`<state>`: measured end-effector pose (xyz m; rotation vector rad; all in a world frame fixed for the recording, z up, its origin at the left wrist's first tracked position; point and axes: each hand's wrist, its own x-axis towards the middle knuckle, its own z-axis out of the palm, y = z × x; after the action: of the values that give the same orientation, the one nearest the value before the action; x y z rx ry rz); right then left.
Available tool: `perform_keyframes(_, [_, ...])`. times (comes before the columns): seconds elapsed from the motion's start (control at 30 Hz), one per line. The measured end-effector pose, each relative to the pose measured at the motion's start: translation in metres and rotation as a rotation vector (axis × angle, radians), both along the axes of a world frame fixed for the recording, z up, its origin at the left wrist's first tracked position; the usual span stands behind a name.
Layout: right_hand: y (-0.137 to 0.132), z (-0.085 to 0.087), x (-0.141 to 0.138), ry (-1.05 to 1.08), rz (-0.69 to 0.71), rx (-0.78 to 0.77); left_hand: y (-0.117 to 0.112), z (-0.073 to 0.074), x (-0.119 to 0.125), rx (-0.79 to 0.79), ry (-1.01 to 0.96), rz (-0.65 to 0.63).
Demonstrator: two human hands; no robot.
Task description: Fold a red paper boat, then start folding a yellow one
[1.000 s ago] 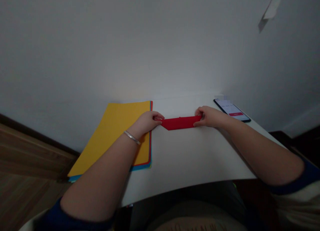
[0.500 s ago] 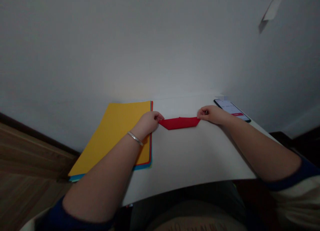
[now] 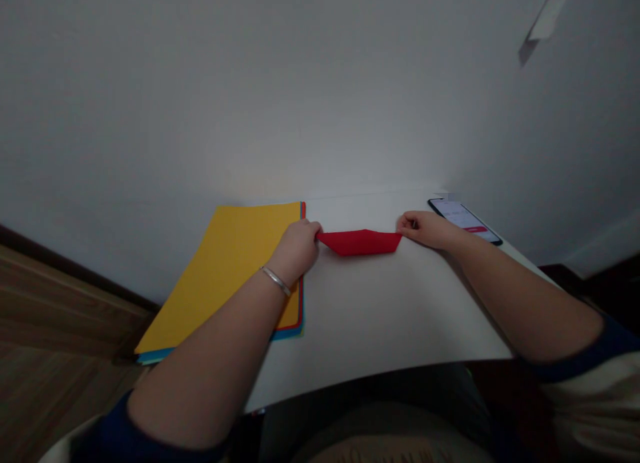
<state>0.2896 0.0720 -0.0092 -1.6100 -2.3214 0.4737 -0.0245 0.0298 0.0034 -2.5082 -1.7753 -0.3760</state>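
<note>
Silver bangle [image 3: 276, 281] — pale sleeves [image 3: 597, 399], dark blue cuffs [image 3: 590, 357] — lettered shirt front [image 3: 393, 447].

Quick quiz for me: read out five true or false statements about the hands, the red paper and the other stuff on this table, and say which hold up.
1. The left hand and the right hand are at opposite ends of the folded red paper. True.
2. The silver bangle is on the right arm. False: it is on the left arm.
3. The stack of coloured sheets has yellow on top. True.
4. The smartphone lies on that stack. False: it lies on the white table, near the right hand.
5. Blue shows along the stack's near edge. True.
</note>
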Motion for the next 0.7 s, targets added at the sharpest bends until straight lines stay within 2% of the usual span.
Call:
perform_keyframes(0.13, [-0.002, 0.001, -0.002, -0.029, -0.016, -0.002, -0.003, 0.004, 0.006, 0.029, -0.117, 0.006])
perform_keyframes(0.2, [-0.002, 0.0, -0.003, -0.063, -0.029, 0.026, -0.007, 0.008, 0.012, 0.092, -0.146, -0.005])
perform_keyframes(0.33, [-0.006, 0.0, -0.007, -0.159, -0.067, 0.125, -0.016, 0.011, 0.023, 0.178, -0.053, -0.194])
perform_keyframes(0.4, [-0.009, 0.003, -0.012, -0.174, -0.071, 0.172, -0.019, 0.008, 0.027, 0.167, 0.005, -0.228])
perform_keyframes(0.53, [-0.018, 0.009, -0.026, -0.02, -0.016, 0.233, -0.018, 0.001, 0.028, 0.121, 0.073, -0.27])
perform_keyframes(0.7, [-0.026, 0.008, -0.038, 0.283, 0.044, 0.073, -0.014, 0.003, 0.028, 0.123, 0.057, -0.3])
